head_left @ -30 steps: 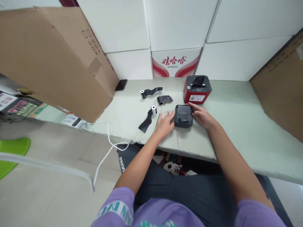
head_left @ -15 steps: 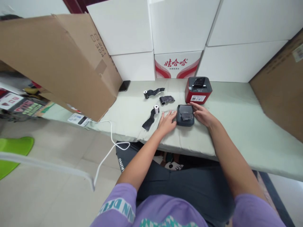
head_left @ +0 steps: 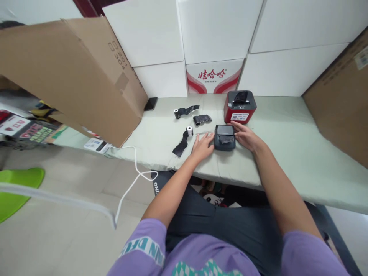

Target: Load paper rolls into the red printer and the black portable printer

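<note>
A small dark portable label printer (head_left: 225, 145) rests on the cloth between my hands, with a piece of black paper coming out of its top. My left hand (head_left: 202, 147) lies flat with fingers spread, its fingertips at the printer's left side. On the other side, my right hand (head_left: 246, 137) has its fingers stretched out along the printer's right edge. Just behind stands a red and black printer (head_left: 240, 108) with black paper at its top. To the left lie partly unrolled paper rolls: a white-ended roll (head_left: 184, 141), a black roll (head_left: 202, 119) and another black roll (head_left: 186, 111).
White boxes (head_left: 214, 32) form a wall behind the cloth-covered table (head_left: 287, 153). Large cardboard boxes stand at the left (head_left: 94, 73) and right (head_left: 342, 99). A phone (head_left: 151, 104) lies by the left box. A white cable (head_left: 135, 165) hangs over the front edge.
The view has shifted slightly, and my legs have moved a little under the table. My hands, the printers and the rolls keep their places.
</note>
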The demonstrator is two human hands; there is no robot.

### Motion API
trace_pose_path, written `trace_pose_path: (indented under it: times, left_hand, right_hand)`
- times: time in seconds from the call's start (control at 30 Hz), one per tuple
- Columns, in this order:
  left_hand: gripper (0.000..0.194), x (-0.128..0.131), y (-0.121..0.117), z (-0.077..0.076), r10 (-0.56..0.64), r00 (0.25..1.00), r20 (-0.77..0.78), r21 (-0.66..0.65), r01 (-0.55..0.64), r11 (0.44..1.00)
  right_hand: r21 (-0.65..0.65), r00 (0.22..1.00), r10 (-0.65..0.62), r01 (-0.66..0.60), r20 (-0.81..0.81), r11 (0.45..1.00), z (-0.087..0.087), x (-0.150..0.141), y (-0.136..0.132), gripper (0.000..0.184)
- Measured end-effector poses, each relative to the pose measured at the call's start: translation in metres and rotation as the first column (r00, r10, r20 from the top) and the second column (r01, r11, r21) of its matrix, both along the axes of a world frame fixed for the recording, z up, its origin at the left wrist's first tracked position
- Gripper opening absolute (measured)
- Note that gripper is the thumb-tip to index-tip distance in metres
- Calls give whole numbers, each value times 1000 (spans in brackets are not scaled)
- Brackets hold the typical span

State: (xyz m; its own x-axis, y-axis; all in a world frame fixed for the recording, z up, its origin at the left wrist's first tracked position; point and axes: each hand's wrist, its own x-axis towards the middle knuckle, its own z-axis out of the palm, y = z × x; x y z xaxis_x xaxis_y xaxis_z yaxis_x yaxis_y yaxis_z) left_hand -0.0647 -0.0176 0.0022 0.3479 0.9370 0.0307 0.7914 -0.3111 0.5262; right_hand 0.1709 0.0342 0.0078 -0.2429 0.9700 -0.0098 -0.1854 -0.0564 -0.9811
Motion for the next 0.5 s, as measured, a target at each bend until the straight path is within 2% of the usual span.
trace_pose_path:
  times: [0.4,0.5]
  left_hand:
    - [73,-1,1,-4,-27,999,-20,23,27,999]
    - [73,-2,1,-3,-21,999,-30,19,22,1000]
  right_hand:
    - [34,999,-51,52,-14,998,0,-5,-1,47]
    - [12,994,-110,110,5,994,-2,-7,4,41]
